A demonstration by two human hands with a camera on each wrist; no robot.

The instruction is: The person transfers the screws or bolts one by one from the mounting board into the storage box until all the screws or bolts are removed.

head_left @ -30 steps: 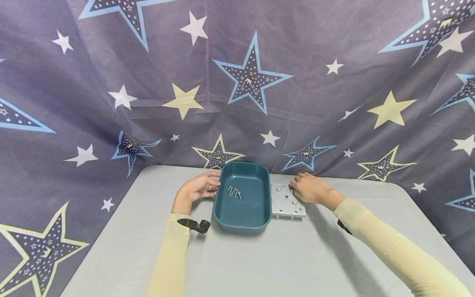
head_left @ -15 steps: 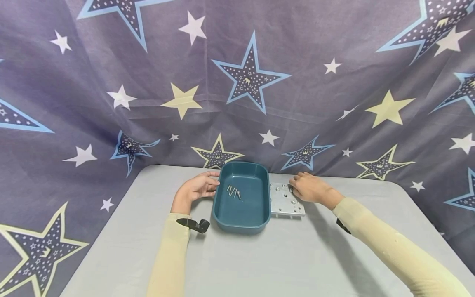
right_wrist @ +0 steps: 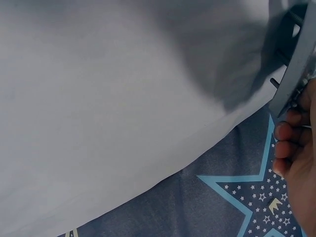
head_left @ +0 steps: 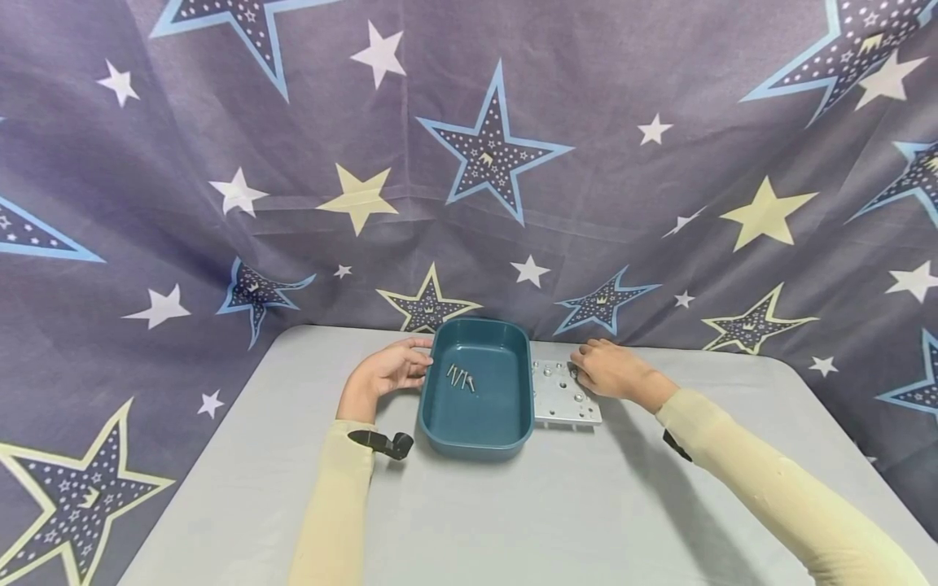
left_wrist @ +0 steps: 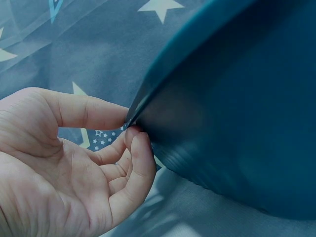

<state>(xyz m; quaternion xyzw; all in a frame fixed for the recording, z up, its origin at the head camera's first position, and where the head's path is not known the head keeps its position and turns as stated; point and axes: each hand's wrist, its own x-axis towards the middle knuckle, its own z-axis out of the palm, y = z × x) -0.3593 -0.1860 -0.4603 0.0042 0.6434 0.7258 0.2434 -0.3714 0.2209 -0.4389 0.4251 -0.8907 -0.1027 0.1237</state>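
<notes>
A teal tray point(head_left: 479, 411) stands on the table, with several screws point(head_left: 462, 378) lying inside it. My left hand point(head_left: 396, 368) holds the tray's left side; in the left wrist view its thumb and curled fingers meet at the rim. Against the tray's right side is a silver metal plate point(head_left: 560, 403) with holes and several screws in it. In the right wrist view, screw shanks point(right_wrist: 275, 83) stick out beneath the plate. My right hand point(head_left: 611, 370) is at the plate's far right corner, fingers curled, pinching a screw there; the fingertips mostly hide it.
A pale cloth covers the table point(head_left: 469, 521). Right behind its far edge hangs a dark star-patterned curtain point(head_left: 469, 268). A black wrist camera point(head_left: 384, 443) sits on the left sleeve, close to the tray's near left corner.
Hands, tray and plate keep their places relative to one another. The whole head view shifts slightly left.
</notes>
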